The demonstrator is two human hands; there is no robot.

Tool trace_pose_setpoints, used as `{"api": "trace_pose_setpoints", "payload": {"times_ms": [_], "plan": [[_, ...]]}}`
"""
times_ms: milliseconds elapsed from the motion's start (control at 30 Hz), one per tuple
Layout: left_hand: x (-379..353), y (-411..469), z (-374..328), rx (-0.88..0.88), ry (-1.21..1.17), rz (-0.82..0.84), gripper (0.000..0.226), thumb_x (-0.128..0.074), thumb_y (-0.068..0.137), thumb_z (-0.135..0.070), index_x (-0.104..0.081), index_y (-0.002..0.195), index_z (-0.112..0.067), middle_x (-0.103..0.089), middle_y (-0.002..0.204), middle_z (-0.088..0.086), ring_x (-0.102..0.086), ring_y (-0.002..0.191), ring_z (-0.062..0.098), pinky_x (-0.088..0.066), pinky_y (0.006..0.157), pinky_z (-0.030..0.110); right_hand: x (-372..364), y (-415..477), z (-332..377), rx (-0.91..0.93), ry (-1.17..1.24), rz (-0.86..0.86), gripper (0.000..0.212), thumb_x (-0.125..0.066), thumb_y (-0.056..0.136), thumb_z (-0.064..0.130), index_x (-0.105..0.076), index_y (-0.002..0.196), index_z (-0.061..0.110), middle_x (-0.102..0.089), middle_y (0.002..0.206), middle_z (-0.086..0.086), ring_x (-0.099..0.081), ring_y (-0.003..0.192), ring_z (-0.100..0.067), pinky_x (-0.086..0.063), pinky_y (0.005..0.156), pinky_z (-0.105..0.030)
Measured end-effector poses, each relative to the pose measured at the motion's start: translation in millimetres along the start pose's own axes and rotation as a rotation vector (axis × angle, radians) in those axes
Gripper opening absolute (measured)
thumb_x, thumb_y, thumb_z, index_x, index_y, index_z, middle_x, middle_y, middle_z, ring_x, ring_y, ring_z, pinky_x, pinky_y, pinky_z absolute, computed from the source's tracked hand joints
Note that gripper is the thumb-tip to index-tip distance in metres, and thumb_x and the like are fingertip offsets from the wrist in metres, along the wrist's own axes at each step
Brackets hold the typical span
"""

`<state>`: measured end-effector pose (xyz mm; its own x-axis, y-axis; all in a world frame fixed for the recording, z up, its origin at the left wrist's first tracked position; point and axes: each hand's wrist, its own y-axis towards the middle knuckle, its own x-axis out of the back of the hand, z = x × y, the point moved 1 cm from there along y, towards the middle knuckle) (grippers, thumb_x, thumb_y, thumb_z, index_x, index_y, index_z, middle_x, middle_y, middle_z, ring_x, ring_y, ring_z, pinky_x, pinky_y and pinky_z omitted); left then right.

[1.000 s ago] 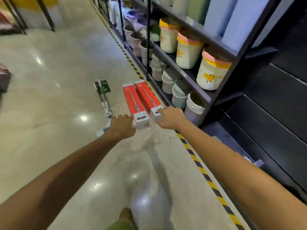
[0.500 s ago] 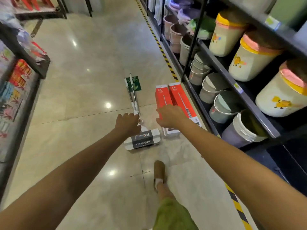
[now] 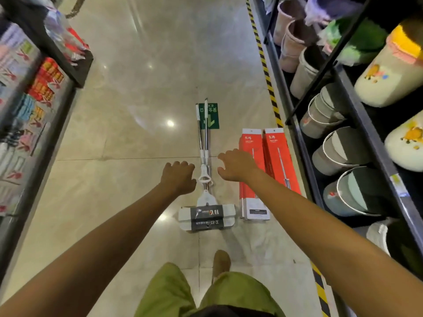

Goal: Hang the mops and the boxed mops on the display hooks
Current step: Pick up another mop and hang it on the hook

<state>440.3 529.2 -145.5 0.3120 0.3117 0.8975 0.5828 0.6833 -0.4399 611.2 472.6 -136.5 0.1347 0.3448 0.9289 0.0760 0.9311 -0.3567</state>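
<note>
Polished beige stone floor (image 3: pixel 137 99) carries every task item. From my remote station I log the positions as follows.

1. Two mops (image 3: pixel 207 215) lie flat near the middle of the floor, side by side, heads toward the wearer and handles pointing away. The far handle ends cross a green exit sticker (image 3: pixel 211 115). The two heads, each in a dark label sleeve, appear to overlap, though blur prevents me from confirming this.
2. Two boxed mops (image 3: pixel 275 154) (red cartons with white ends) lie flat just to the right of the mops, touching each other along their long sides. They sit close to the floor's right edge, inside the yellow-black hazard tape (image 3: pixel 266 72).
3. The left hand (image 3: pixel 179 177) hovers just left of the mop handles, fingers loosely curled, holding nothing.
4. The right hand (image 3: pixel 235 167) hovers between the mop handles and the nearer carton, fingers spread and relaxed, holding nothing.

Dark shelving (image 3: pixel 357 104) with nested buckets (image 3: pixel 338 154) lines the right edge. A rack (image 3: pixel 23 106) of packaged goods lines the left. Green shorts (image 3: pixel 169 291) and one shoe (image 3: pixel 220 261) show at the near edge.
</note>
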Motion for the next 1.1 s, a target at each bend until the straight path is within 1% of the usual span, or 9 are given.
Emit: {"api": "trace_pose_setpoints", "payload": {"times_ms": [133,333,567,633,733,800,900,1000,1100], "plan": [[13,54,33,0.011,-0.018,0.024,0.05,-0.047,0.094,-0.038,-0.045,0.138,-0.014,-0.052,0.137,0.008,-0.049,0.125,0.028,-0.037,0.102,0.041,13,64,-9,-0.003,0.009,0.031,0.044,-0.045,0.094,0.035,-0.051,0.132,0.013,-0.059,0.123,-0.011,-0.051,0.115,-0.03,-0.041,0.089,-0.038],[28,159,89,-0.072,-0.001,0.048,0.05,-0.048,0.093,-0.036,-0.044,0.138,-0.015,-0.052,0.135,0.009,-0.048,0.124,0.03,-0.037,0.102,0.042,19,169,-9,-0.076,0.086,0.041,0.043,-0.045,0.093,0.033,-0.049,0.132,0.015,-0.057,0.125,-0.01,-0.05,0.116,-0.029,-0.038,0.086,-0.036],[15,301,144,-0.261,0.091,0.125,0.052,-0.048,0.092,-0.035,-0.041,0.139,-0.013,-0.048,0.137,0.009,-0.046,0.125,0.029,-0.034,0.103,0.041,-19,293,-12,-0.265,0.156,0.096,0.049,-0.043,0.093,0.037,-0.044,0.138,0.016,-0.056,0.128,-0.009,-0.05,0.119,-0.028,-0.04,0.097,-0.039],[2,338,154,-0.289,0.076,0.149,0.053,-0.049,0.092,-0.035,-0.041,0.139,-0.013,-0.048,0.137,0.009,-0.046,0.124,0.028,-0.034,0.102,0.04,-34,328,-18,-0.302,0.155,0.112,0.049,-0.043,0.093,0.037,-0.045,0.137,0.014,-0.057,0.127,-0.009,-0.05,0.119,-0.028,-0.041,0.096,-0.038],[-37,389,157,-0.315,0.074,0.194,0.052,-0.05,0.091,-0.032,-0.041,0.138,-0.013,-0.048,0.137,0.008,-0.045,0.125,0.028,-0.034,0.102,0.039,-71,376,-29,-0.344,0.178,0.121,0.044,-0.043,0.093,0.035,-0.05,0.13,0.012,-0.059,0.119,-0.009,-0.053,0.111,-0.027,-0.04,0.087,-0.036],[-78,420,155,-0.328,0.09,0.23,0.05,-0.05,0.091,-0.031,-0.042,0.137,-0.013,-0.046,0.138,0.008,-0.042,0.127,0.028,-0.032,0.104,0.039,-109,408,-36,-0.346,0.194,0.126,0.042,-0.042,0.093,0.035,-0.05,0.128,0.012,-0.059,0.116,-0.009,-0.053,0.107,-0.027,-0.04,0.086,-0.036],[-148,467,152,-0.331,0.078,0.267,0.05,-0.049,0.092,-0.032,-0.041,0.138,-0.014,-0.044,0.14,0.007,-0.04,0.13,0.027,-0.029,0.107,0.039,-181,449,-46,-0.38,0.232,0.126,0.041,-0.043,0.093,0.034,-0.051,0.127,0.013,-0.06,0.116,-0.009,-0.054,0.105,-0.026,-0.041,0.087,-0.038],[-221,516,153,-0.321,0.047,0.262,0.051,-0.048,0.093,-0.031,-0.039,0.141,-0.013,-0.042,0.144,0.009,-0.038,0.132,0.028,-0.028,0.109,0.04,-265,481,-59,-0.424,0.259,0.137,0.044,-0.045,0.092,0.034,-0.05,0.132,0.014,-0.061,0.116,-0.009,-0.055,0.104,-0.026,-0.042,0.088,-0.037],[-293,559,154,-0.311,0.027,0.273,0.052,-0.049,0.093,-0.03,-0.039,0.141,-0.012,-0.041,0.145,0.009,-0.038,0.133,0.029,-0.028,0.108,0.041,-350,504,-67,-0.467,0.277,0.129,0.046,-0.048,0.091,0.033,-0.053,0.131,0.012,-0.065,0.109,-0.011,-0.058,0.096,-0.028,-0.044,0.082,-0.035]]}}
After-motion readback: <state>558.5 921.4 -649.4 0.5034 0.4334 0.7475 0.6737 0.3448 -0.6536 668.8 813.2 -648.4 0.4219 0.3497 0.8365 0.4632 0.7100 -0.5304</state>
